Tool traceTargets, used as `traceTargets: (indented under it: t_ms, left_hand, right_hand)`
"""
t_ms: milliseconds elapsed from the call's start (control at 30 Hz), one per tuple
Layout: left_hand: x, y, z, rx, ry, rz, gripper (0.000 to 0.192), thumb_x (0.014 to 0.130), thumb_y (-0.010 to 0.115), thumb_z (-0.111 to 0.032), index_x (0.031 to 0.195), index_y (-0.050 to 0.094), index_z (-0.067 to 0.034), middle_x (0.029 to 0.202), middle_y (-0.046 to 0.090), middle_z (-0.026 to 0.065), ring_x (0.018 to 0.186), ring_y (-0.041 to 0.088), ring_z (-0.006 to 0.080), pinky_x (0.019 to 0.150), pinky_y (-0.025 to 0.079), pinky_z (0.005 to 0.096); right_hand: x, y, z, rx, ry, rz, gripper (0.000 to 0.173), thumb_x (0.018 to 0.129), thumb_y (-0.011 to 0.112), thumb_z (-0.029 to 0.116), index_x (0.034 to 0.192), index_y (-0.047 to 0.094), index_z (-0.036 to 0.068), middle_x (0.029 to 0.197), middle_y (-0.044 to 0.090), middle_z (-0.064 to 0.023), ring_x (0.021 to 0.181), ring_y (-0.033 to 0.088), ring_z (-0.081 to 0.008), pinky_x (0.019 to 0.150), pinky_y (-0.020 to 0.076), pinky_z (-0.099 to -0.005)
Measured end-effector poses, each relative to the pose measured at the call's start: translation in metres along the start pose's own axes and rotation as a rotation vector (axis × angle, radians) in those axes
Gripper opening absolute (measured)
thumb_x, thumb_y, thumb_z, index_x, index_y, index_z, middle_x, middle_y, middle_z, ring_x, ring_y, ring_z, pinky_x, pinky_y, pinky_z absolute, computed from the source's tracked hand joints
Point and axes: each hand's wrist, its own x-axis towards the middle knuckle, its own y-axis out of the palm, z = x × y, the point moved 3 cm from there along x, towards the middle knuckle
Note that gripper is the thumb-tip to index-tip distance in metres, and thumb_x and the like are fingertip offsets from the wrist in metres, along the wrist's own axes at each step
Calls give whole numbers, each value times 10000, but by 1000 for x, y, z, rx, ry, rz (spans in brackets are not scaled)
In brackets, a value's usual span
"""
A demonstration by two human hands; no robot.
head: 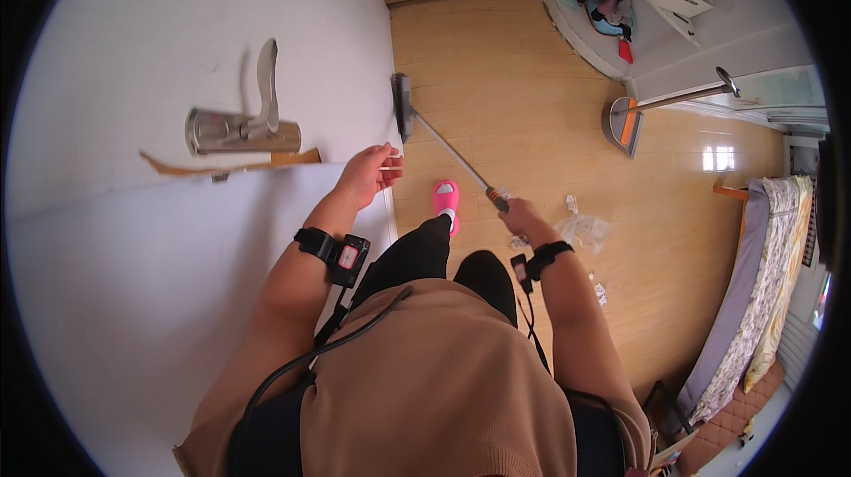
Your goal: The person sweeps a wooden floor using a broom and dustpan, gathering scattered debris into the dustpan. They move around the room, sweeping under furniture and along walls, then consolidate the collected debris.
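Observation:
My right hand [523, 217] grips the handle of a broom [459, 156]. Its bristled head [403, 108] lies on the wooden floor, up against the base of the white wall or door on the left. Nothing is in my left hand [372, 174], which hangs near the edge of the white door panel [332, 25] with its fingers apart and slightly curled. My foot in a pink slipper [444, 196] stands on the floor between the two hands. Crumpled plastic [585, 229] and scraps of white paper [600, 293] lie on the floor to the right of my right hand.
A grey and orange dustpan [623, 126] with a long handle stands by the right wall. Beyond it, a corner shelf [565, 31] holds a blue basket [602, 25] of items. A bed [738, 291] borders the right side. A metal door handle [266, 88] juts from the door.

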Motion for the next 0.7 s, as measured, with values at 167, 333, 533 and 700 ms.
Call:
traceTargets:
  t_ms: [167, 333, 533, 700]
  left_hand:
    - [21, -5, -58, 10, 58, -8, 258, 928, 494, -323, 994, 570, -85, 935, 625, 67, 844, 598, 175, 731, 456, 291]
    - [29, -6, -63, -117, 17, -9, 277, 924, 502, -337, 1002, 565, -79, 934, 610, 69, 826, 594, 172, 701, 462, 278]
    - [67, -28, -54, -162, -17, -62, 266, 919, 511, -324, 1010, 564, -79, 934, 613, 68, 818, 589, 184, 718, 452, 293]
    - [105, -2, -90, -231, -43, -156, 309, 895, 537, -344, 1028, 562, -66, 959, 602, 80, 873, 561, 201, 767, 439, 309]
  right_hand:
    - [-36, -63, -77, 8, 217, 78, 393, 794, 576, 380, 900, 659, 10, 871, 649, -226, 849, 635, -364, 716, 498, -429]
    - [-129, -121, -110, 124, 295, -67, 283, 796, 615, 267, 901, 617, 5, 789, 630, -209, 781, 615, -359, 678, 489, -425]
    - [-107, -154, -82, 441, 349, -106, 214, 824, 613, 239, 838, 577, 29, 618, 577, -99, 490, 553, -209, 452, 427, -361]
    - [66, -210, -41, 198, 130, -150, 311, 834, 541, 334, 846, 609, 31, 749, 631, -202, 746, 627, -363, 662, 488, -441]
